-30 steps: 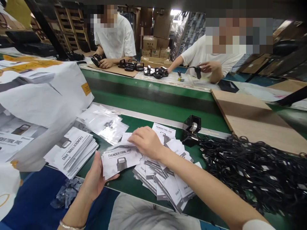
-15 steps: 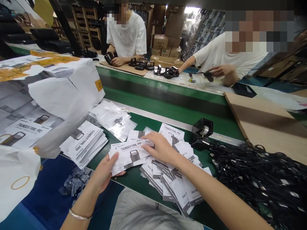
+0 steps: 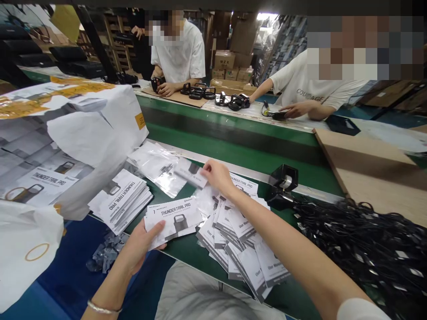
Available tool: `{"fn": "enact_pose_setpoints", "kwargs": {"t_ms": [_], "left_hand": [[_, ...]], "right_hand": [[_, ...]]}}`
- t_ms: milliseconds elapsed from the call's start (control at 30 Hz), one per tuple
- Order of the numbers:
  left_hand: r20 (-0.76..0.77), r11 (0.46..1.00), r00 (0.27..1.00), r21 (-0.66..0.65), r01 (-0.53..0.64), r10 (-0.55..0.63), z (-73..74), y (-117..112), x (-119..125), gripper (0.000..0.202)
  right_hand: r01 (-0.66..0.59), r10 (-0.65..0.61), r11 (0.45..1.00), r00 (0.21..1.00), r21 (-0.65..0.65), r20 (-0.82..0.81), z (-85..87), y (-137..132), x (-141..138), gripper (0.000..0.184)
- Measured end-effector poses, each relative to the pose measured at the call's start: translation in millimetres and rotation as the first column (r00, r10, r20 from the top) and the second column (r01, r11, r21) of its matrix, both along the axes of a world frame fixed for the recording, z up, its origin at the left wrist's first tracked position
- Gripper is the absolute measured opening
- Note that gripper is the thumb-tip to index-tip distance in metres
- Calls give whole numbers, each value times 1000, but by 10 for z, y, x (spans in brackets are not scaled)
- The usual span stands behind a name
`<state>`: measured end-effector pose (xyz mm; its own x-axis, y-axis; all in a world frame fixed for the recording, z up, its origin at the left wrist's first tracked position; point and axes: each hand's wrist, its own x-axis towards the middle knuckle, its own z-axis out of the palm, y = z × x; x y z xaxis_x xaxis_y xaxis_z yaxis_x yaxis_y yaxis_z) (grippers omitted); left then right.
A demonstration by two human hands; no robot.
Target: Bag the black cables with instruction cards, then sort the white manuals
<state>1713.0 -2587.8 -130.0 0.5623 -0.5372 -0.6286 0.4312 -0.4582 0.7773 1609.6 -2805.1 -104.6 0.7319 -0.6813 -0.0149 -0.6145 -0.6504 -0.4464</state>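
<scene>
Near the front edge of the green bench, my left hand (image 3: 142, 242) is closed around a small stack of user manuals (image 3: 176, 218), thumb on the top cover marked "THUNDER TRAIL PRO". Farther out, my right hand (image 3: 216, 175) pinches the end of a single user manual (image 3: 191, 173), smeared by motion. Below the right forearm lies a spread pile of user manuals (image 3: 243, 253), and clear plastic bags (image 3: 158, 166) lie beyond the held stack. Left of my left hand is another stack of manuals (image 3: 118, 200).
A torn white paper package (image 3: 96, 133) of printed booklets stands at left. A black tape dispenser (image 3: 283, 184) and a heap of black cables (image 3: 360, 253) lie at right. Across the green conveyor (image 3: 213, 126), two co-workers handle black parts. A cardboard sheet (image 3: 376, 164) lies at far right.
My right hand has moved up and away from the stack, carrying one user manual toward the plastic bags. My left hand, still gripping its stack, has shifted slightly left.
</scene>
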Motion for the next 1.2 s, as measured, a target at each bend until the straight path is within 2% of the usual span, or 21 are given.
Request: {"fn": "enact_pose_setpoints", "kwargs": {"t_ms": [67,133,200,233,267,300,400,467,567,633,700,800,900,1000,1200], "left_hand": [[-26,1000,1000,11,-9,9,9,-1,25,28],[-70,999,997,15,-28,29,4,-4,56,30],[-83,999,996,20,-29,30,-20,-12,77,34],[-67,1000,998,20,-10,11,-37,-17,80,32],[-40,1000,999,16,18,-18,-53,-21,78,29],[-8,999,999,13,50,-50,-67,-26,72,28],[33,996,996,20,88,-88,-79,-37,44,32],[19,996,997,53,67,-68,-70,-43,34,34],[21,997,998,60,57,-59,-79,-42,48,32],[7,996,997,50,71,-72,-107,-32,71,31],[-33,994,995,51,95,-93,-136,-18,94,38],[-49,992,993,64,107,-104,-143,-11,103,49],[-34,992,994,69,110,-108,-115,-22,87,51],[-12,991,993,69,115,-115,-100,-29,70,50],[30,993,994,55,105,-106,-102,-28,35,50]], "right_hand": [[-30,35,998,994,-56,100,12,142,-46,21],[-240,254,965,954,-103,157,-47,373,-91,17],[-539,553,832,825,-130,116,-126,596,-136,15],[-634,645,763,758,-128,91,-143,666,-168,14],[-677,686,727,723,-114,80,-133,695,-215,13],[-678,685,728,723,-98,87,-92,677,-281,13],[-551,551,834,830,-25,91,155,399,-604,16],[-481,482,876,873,29,-75,295,150,-874,23],[-396,381,918,852,35,-359,311,-102,-1199,46],[-359,337,933,842,29,-422,245,-165,-1313,48],[-311,311,948,867,64,-389,204,-184,-1364,38],[-222,250,967,914,122,-319,246,-209,-1404,26],[-100,140,985,939,141,-314,298,-255,-1422,37],[-16,62,993,917,120,-394,252,-290,-1378,45],[51,-14,997,848,55,-530,157,-275,-1223,40]]}}
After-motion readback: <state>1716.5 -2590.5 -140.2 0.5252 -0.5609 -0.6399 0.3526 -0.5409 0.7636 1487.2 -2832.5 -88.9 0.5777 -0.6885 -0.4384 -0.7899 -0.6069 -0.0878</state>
